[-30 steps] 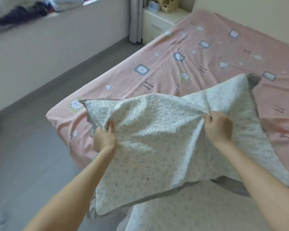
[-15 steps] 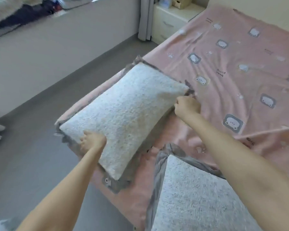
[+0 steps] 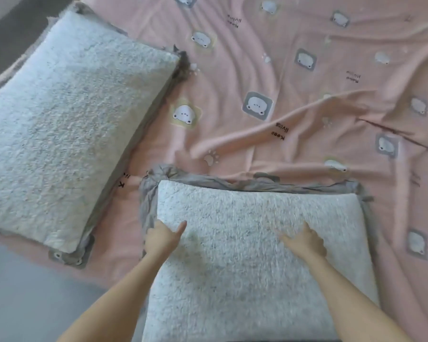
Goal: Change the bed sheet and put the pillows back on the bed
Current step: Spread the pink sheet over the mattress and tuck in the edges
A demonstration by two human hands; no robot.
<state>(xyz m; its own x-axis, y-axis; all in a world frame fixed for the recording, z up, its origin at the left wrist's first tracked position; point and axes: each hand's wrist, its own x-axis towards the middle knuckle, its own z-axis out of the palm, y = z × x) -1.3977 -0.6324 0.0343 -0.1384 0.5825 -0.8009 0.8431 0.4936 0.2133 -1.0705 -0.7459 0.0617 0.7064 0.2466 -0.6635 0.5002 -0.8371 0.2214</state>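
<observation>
The near pillow (image 3: pixel 245 262) lies on the pink bed sheet (image 3: pixel 257 77), apart from the second pillow (image 3: pixel 67 124) at the left edge. The left hand (image 3: pixel 162 236) grips its left edge, thumb on top. The right hand (image 3: pixel 304 241) rests on its top face with fingers curled; whether it grasps the cover cannot be determined.

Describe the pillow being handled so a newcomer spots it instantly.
On the pink bear-print sheet lie two white fleecy pillows with grey trim. The near pillow is the one at bottom centre. Unlike the angled left pillow, it has the left hand and right hand on it.
</observation>
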